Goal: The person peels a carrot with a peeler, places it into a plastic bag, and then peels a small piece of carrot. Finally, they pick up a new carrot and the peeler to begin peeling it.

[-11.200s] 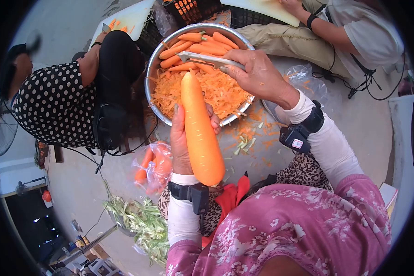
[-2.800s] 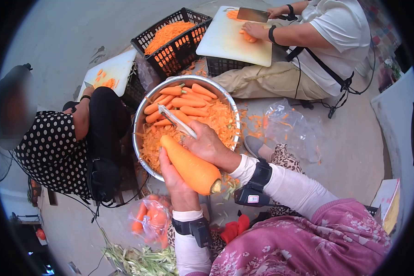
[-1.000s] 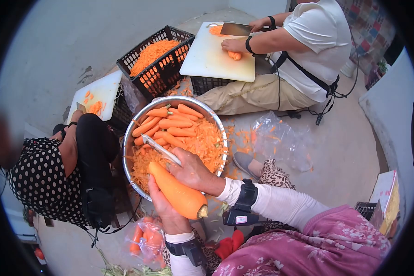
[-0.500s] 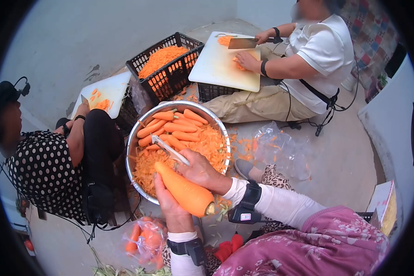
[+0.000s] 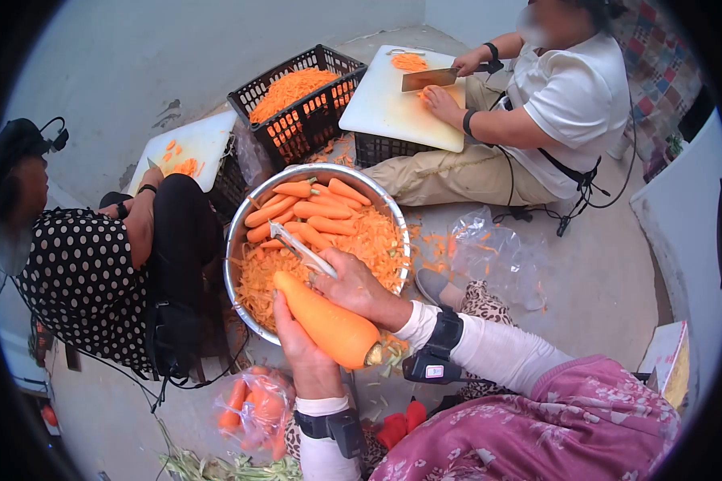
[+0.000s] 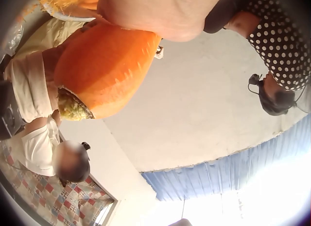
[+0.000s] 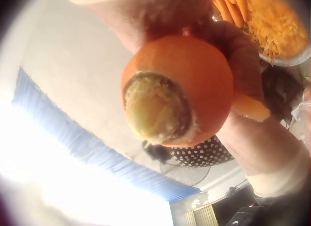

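A large peeled carrot [image 5: 329, 322] lies slanted in my left hand [image 5: 311, 365], which grips it from below and the left, its cut stem end toward the lower right. My right hand [image 5: 359, 286] holds a metal peeler [image 5: 301, 248] above the carrot, close against its upper side. Beneath both hands stands a metal basin [image 5: 231, 276] with whole carrots [image 5: 326, 210] at the back and a heap of orange peelings [image 5: 373, 244]. The carrot [image 6: 107, 68] shows its stem end in the left wrist view, and the carrot [image 7: 204, 85] hides much of my hands in the right wrist view.
Behind the basin are a black crate [image 5: 297, 128] of shredded carrot and two cutting boards [image 5: 377, 108], where two people cut with knives. A bag of carrots [image 5: 253, 409] lies at the lower left, leafy scraps [image 5: 208, 467] below it, a clear plastic bag [image 5: 501, 260] at the right.
Earlier the carrot stood more upright, with the right hand and peeler held apart at its tip. Since then it has tilted and the right hand has come down beside it; lately the hands hardly differ.
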Demonstrator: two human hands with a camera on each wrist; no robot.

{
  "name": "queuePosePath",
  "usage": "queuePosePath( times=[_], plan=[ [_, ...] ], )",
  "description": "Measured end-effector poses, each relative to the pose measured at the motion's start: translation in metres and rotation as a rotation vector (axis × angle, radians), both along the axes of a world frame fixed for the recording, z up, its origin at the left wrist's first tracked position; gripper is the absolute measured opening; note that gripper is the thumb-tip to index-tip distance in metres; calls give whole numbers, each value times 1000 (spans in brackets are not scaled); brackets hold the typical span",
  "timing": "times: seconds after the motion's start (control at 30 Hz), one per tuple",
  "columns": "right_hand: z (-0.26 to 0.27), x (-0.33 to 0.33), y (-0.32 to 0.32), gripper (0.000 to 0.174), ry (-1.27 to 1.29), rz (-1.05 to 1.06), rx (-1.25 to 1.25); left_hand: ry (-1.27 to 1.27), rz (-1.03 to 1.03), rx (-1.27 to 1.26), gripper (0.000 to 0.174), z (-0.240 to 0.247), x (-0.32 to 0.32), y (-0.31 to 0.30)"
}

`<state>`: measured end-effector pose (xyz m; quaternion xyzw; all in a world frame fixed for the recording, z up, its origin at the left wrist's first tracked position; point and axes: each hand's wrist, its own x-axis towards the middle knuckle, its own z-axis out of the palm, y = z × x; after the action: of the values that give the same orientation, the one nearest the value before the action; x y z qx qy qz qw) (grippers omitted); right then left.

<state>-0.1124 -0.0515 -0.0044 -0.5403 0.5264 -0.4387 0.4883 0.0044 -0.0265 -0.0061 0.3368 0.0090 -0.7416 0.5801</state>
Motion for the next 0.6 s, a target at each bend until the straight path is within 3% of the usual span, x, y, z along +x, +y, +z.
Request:
queuePosePath(
  times=[0.6],
  plan=[
    [-3, 2, -1, 28, 33, -22, -13, 87, -47, -63, 32, -4, 3, 1]
  ],
)
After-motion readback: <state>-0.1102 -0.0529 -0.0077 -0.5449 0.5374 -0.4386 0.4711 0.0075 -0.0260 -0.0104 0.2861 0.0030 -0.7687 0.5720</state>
